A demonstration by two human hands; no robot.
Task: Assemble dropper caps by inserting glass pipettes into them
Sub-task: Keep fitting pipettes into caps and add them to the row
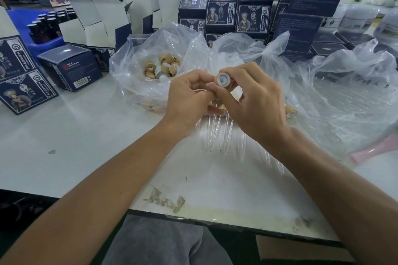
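Both hands meet above the middle of the white table (86, 135). The right hand (256, 101) pinches a tan dropper cap (223, 79) between thumb and fingertips, its open underside with the white liner turned toward the camera. The left hand (189, 97) is curled just left of it, thumb and forefinger pressed together close beside the cap; whether they hold anything is too small to tell. Below the hands, finished droppers lie on the table with their glass pipettes (215, 133) pointing toward the near edge, side by side, their caps partly hidden under the fingers. One more tan cap (290, 111) lies just right of the right wrist, by the crumpled clear plastic (344, 92) spread over the right side. Beyond the hands sits an open clear plastic bag (137, 66) holding a heap of loose caps (165, 66). Far across the table stand stacks of dark blue printed boxes (237, 2), several open with white flaps up on the left, where a blue tray (43, 43) holds dark bottles (49, 23). A closed blue box (71, 66) rests left of the bag.
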